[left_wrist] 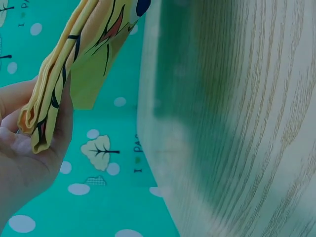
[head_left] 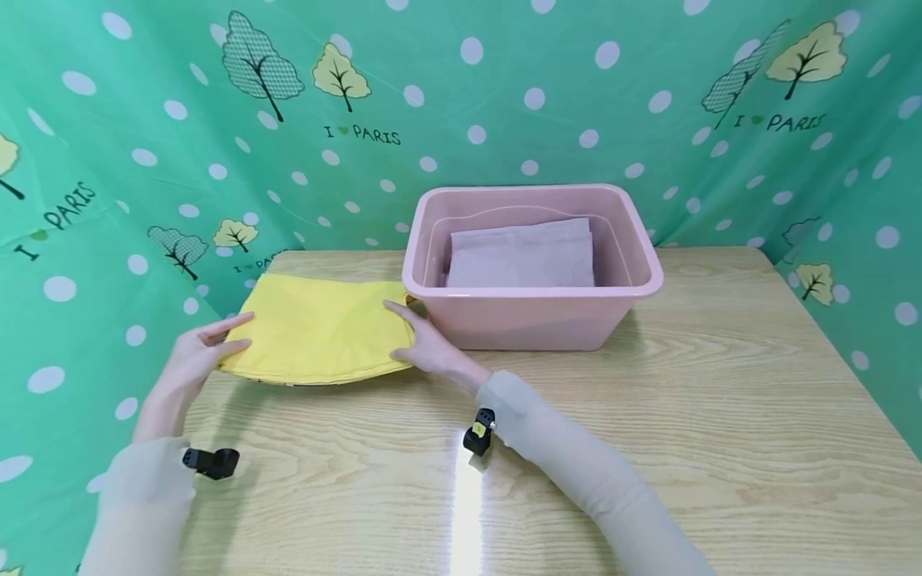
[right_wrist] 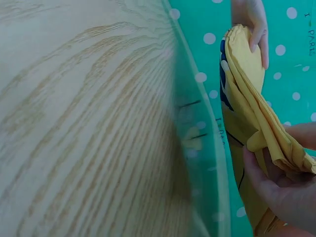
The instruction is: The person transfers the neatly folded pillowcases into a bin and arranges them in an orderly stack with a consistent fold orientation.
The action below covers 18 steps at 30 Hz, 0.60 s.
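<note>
A folded yellow cloth point(head_left: 317, 328), several layers thick, is held up off the table between both hands. My left hand point(head_left: 193, 352) grips its left edge, thumb on top and the other fingers partly hidden. At the right edge my right hand point(head_left: 430, 346) pinches the cloth near the bin's front left corner. The left wrist view shows the layered edge of the cloth point(left_wrist: 59, 74) and a dark-lined print on its underside. In the right wrist view, the right hand's fingers curl around the folded layers point(right_wrist: 247, 84), with the left hand at the far end.
A pink plastic bin point(head_left: 519, 320) stands at the back middle of the wooden table point(head_left: 720, 416), holding a folded pale lavender cloth point(head_left: 526, 256). Green dotted curtains point(head_left: 504, 88) hang behind and at both sides. A small black camera sits on each wrist.
</note>
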### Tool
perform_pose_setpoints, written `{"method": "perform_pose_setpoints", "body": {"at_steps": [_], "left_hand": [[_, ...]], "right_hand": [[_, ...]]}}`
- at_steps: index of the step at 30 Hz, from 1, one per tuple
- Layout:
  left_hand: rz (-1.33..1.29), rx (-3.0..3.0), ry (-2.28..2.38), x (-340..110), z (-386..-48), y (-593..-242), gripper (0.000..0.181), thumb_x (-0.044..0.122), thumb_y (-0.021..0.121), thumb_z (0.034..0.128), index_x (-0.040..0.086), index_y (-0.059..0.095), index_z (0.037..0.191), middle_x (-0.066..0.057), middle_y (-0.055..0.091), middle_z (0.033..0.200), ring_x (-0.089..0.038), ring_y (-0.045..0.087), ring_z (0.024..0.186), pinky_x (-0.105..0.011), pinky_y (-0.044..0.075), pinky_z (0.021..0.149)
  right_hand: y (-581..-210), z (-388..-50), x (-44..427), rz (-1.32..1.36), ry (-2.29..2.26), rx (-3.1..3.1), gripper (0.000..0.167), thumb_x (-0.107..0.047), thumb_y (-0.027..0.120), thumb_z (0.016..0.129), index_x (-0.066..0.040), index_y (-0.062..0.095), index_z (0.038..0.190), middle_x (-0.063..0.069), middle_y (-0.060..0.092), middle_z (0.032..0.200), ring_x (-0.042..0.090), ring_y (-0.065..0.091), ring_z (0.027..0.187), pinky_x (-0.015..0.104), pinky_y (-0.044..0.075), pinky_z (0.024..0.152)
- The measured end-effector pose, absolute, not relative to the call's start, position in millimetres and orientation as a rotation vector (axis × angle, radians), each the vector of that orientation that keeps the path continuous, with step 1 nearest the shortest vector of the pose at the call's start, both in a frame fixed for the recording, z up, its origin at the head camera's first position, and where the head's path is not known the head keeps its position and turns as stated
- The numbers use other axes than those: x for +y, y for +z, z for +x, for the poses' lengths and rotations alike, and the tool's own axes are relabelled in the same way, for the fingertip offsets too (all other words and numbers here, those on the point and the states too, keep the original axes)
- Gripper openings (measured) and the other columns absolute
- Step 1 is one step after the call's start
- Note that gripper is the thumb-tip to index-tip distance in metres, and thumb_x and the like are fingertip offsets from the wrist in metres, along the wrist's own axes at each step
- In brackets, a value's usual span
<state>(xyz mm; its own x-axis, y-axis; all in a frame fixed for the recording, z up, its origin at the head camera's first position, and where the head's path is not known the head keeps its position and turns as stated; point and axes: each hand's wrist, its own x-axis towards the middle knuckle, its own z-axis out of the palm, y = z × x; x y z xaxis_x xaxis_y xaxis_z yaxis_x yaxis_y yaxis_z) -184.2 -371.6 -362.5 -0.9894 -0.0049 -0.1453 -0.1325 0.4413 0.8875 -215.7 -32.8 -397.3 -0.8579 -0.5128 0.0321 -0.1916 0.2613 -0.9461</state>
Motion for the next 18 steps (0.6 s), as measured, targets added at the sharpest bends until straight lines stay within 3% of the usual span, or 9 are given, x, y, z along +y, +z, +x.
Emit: {"method": "perform_pose_setpoints", "body": {"at_steps": [4, 5, 8, 11, 13, 16, 18], "left_hand": [[-0.165, 2.544, 1.625, -369.0, -174.8, -354.5, 0.054, 0.033, 0.058, 0.0843, 0.026, 0.038, 0.134, 0.008, 0.019, 0.144, -0.013, 0.001, 0.133, -0.037, 0.000, 0.107], [-0.173, 2.567, 1.572, -366.0, -171.4, -348.9, 0.057, 0.036, 0.058, 0.0839, 0.027, 0.035, 0.135, 0.006, 0.015, 0.145, -0.016, -0.001, 0.133, -0.041, -0.001, 0.106], [-0.197, 2.582, 1.563, -363.3, -165.0, -340.9, 0.058, 0.035, 0.057, 0.0844, 0.027, 0.033, 0.136, 0.005, 0.014, 0.145, -0.014, -0.001, 0.133, -0.039, 0.000, 0.107], [-0.189, 2.626, 1.538, -363.0, -160.2, -335.9, 0.057, 0.032, 0.056, 0.0855, 0.026, 0.032, 0.137, 0.007, 0.016, 0.145, -0.012, 0.002, 0.133, -0.029, 0.004, 0.107], [-0.178, 2.647, 1.531, -363.8, -157.1, -333.5, 0.056, 0.030, 0.056, 0.0863, 0.026, 0.032, 0.137, 0.009, 0.017, 0.144, -0.010, 0.002, 0.133, -0.024, 0.005, 0.106], [-0.166, 2.685, 1.519, -364.2, -152.6, -329.9, 0.054, 0.030, 0.055, 0.0868, 0.026, 0.033, 0.136, 0.011, 0.019, 0.143, -0.009, 0.003, 0.133, -0.017, 0.008, 0.105], [-0.158, 2.695, 1.529, -364.5, -149.1, -327.6, 0.053, 0.028, 0.055, 0.0873, 0.026, 0.033, 0.136, 0.013, 0.021, 0.142, -0.008, 0.003, 0.133, -0.015, 0.009, 0.104]], "right_hand": [[-390.6, -213.9, -30.8, -0.699, -1.637, 2.235, 0.082, 0.007, 0.061, 0.075, -0.024, 0.024, 0.140, -0.003, 0.022, 0.145, 0.018, 0.032, 0.123, 0.021, 0.046, 0.058], [-388.5, -213.3, -30.4, -0.710, -1.638, 2.232, 0.082, 0.007, 0.061, 0.075, -0.024, 0.023, 0.140, -0.003, 0.022, 0.145, 0.017, 0.038, 0.119, 0.021, 0.046, 0.055], [-383.1, -211.2, -29.2, -0.737, -1.645, 2.216, 0.081, 0.007, 0.061, 0.076, -0.025, 0.023, 0.140, -0.003, 0.021, 0.145, 0.014, 0.052, 0.088, 0.019, 0.042, 0.049], [-377.4, -208.8, -28.8, -0.773, -1.637, 2.211, 0.081, 0.007, 0.060, 0.077, -0.025, 0.023, 0.141, -0.004, 0.020, 0.145, 0.010, 0.045, 0.056, 0.019, 0.039, 0.045], [-372.6, -206.5, -28.3, -0.802, -1.627, 2.209, 0.080, 0.007, 0.059, 0.078, -0.026, 0.022, 0.141, -0.004, 0.020, 0.145, 0.010, 0.037, 0.047, 0.019, 0.038, 0.044], [-365.6, -203.7, -27.3, -0.849, -1.604, 2.212, 0.080, 0.006, 0.058, 0.078, -0.026, 0.021, 0.141, -0.005, 0.020, 0.145, 0.010, 0.037, 0.049, 0.020, 0.038, 0.045], [-361.1, -202.6, -26.3, -0.889, -1.581, 2.227, 0.079, 0.005, 0.058, 0.079, -0.026, 0.020, 0.141, -0.005, 0.020, 0.145, 0.009, 0.047, 0.068, 0.019, 0.041, 0.053]]}}
